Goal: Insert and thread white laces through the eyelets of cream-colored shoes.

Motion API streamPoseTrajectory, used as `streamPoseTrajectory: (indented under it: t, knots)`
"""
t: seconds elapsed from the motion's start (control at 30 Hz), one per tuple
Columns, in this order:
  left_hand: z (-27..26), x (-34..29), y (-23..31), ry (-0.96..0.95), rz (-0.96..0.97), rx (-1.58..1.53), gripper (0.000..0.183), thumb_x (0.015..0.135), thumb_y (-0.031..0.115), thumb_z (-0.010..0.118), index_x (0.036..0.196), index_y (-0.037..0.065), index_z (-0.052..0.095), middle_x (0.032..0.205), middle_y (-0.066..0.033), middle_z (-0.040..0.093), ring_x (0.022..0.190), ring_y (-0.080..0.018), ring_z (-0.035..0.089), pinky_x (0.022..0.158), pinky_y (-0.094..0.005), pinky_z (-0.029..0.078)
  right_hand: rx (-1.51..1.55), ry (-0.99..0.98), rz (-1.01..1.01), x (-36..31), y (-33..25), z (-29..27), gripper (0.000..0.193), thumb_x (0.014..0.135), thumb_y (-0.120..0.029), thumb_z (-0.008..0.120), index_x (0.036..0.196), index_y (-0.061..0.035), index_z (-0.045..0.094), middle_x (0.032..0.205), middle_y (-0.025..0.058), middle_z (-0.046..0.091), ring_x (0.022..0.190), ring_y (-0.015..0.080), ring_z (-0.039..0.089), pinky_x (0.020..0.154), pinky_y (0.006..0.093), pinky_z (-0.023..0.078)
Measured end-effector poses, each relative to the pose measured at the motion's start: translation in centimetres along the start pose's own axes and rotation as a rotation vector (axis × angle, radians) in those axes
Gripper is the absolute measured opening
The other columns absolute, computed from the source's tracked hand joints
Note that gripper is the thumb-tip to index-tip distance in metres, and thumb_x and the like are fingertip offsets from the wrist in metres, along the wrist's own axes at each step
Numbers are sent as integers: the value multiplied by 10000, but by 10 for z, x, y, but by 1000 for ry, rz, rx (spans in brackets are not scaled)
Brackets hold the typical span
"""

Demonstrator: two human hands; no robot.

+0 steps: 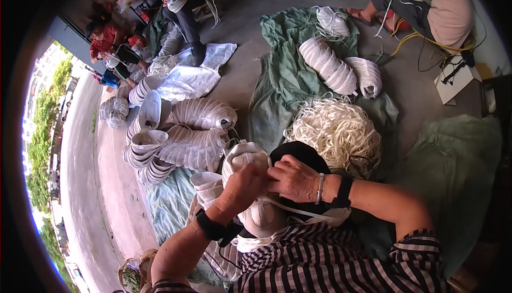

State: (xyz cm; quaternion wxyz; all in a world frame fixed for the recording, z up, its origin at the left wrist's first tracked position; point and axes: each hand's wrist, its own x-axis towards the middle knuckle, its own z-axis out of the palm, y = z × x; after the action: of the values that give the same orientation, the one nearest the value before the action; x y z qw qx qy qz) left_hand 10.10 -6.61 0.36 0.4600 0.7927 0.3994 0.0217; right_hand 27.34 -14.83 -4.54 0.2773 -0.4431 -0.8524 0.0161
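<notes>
A pale shoe upper (261, 219) lies over my lap, its collar end pointing away from me. My left hand (244, 187) is closed on its middle, thumb and fingers pinched together. Against it, my right hand (295, 180) is also closed, its fingertips meeting the left ones over the upper; what they pinch is hidden. A white shoelace (298, 211) runs out from below my hands toward the right. Just beyond the right hand is a big tangled heap of white shoelaces (336, 133). More pale uppers (207, 184) sit close by my left hand.
Nested stacks of shoe uppers (192, 146) lie to the left on plastic sheeting. Further bundles (328, 66) rest on a green tarp (282, 42). Seated people (442, 10) work at the far right and far left. A white box (457, 82) and yellow cable (408, 39) are at right.
</notes>
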Motion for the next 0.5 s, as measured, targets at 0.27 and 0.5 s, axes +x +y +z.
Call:
streamPoseTrajectory:
  t: [0.27,0.5]
  knots:
    - [8,10,-8,-220,169,648,229,805,342,579,859,128,641,814,-84,656,791,-296,641,654,-415,510,9,125,10,-2,2,13,84,708,-216,601,768,-159,616,825,-2,490,813,168,516,810,349,374]
    - [13,2,-9,-128,264,651,185,868,216,520,936,54,578,783,-113,644,685,-297,640,565,-412,504,15,-12,34,-8,12,-2,151,714,-219,658,847,-151,635,907,-6,552,859,166,527,881,367,369]
